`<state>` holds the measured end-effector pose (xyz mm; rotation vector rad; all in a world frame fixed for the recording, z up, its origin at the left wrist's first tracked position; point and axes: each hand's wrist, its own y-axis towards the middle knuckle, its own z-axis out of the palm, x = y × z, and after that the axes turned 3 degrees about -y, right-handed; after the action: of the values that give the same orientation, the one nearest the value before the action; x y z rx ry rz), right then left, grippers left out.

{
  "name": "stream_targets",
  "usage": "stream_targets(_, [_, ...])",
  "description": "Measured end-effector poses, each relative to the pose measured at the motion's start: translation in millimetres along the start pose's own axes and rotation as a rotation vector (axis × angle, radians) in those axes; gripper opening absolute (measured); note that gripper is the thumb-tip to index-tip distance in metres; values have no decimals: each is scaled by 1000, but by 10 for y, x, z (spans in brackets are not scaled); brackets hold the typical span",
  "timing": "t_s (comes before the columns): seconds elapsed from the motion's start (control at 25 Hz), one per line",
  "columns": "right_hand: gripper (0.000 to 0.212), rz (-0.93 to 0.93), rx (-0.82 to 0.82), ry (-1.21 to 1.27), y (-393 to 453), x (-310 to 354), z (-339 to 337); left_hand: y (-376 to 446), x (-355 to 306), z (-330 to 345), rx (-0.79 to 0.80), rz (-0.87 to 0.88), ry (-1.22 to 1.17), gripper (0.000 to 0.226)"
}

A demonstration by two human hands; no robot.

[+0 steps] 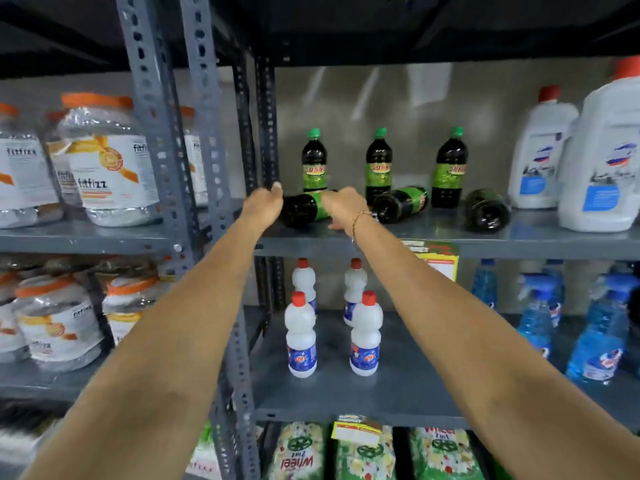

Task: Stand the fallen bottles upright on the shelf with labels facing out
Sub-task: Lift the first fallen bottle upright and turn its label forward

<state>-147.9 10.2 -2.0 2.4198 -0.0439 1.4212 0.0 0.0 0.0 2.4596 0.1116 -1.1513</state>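
Note:
Three dark bottles with green labels and green caps stand upright at the back of the grey shelf [433, 237]: one at the left [314, 161], one in the middle [378, 164], one at the right [449, 168]. Three more lie on their sides in front. My left hand [264, 204] grips the base end of the leftmost fallen bottle [304, 207]. My right hand [346, 206] wraps over its green label. The second fallen bottle [401, 203] and the third [487, 210] lie untouched to the right.
Large white jugs [601, 161] with red caps stand at the shelf's right end. A perforated grey upright [266, 123] rises just behind my left hand. White bottles [300, 337] and blue spray bottles [595, 344] fill the shelf below. Jars [107, 161] sit on the left rack.

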Motion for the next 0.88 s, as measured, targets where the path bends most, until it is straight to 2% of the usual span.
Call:
stream_targets(0.08, [36,107,17,54,37,98,104,101,18,2,92,-82,-82,67])
stream_targets(0.2, [67,166,-32,-138,123,162,168,228,30,54,216,-94,-100,67])
stream_targets(0.32, [86,191,24,-287,140,258,222,284,117,94,253,-58,-158,62])
stream_targets(0.4, [89,215,66,-317,201,290,262,320,174,138,252,-30,-214,63])
stream_targets(0.64, [77,234,163,-352,361,249,259,388,225,203,247,25,-288,55])
stream_targets(0.76, [84,256,137,-308,392,216,265,326,258,192,255,149,-314,45])
stream_targets(0.88, [85,267,150,-306,387,254,251,183,258,114,223,322,-194,56])
